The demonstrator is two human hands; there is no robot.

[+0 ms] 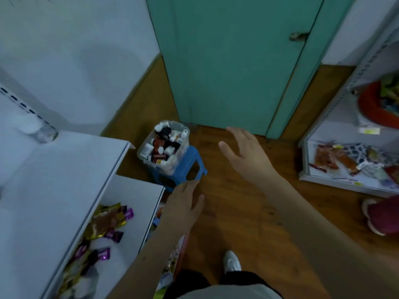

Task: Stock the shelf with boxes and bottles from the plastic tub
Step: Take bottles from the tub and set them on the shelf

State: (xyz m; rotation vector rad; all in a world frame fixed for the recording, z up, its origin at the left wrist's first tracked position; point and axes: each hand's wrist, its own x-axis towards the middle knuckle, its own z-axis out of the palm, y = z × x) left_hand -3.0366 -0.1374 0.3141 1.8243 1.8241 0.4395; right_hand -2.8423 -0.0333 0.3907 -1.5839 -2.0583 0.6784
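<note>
On a blue stool by the far door stands the plastic tub of bottles, beside the white shelf. Left hand and right hand hover near it, fingers spread, holding nothing.

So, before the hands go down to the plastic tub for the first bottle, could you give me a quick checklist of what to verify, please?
1. Left hand free: ok, fingers relaxed, holding nothing.
2. Right hand free: ok, open, holding nothing.
3. Plastic tub reachable: ok, it sits on the blue stool ahead of both hands, top open.
4. Stock in the tub: ok, bottles visible; boxes cannot tell.
5. Room on the white shelf: ok, its top is mostly bare, one clear jar at the back.
6. Tub steady on the stool: cannot tell.
</note>
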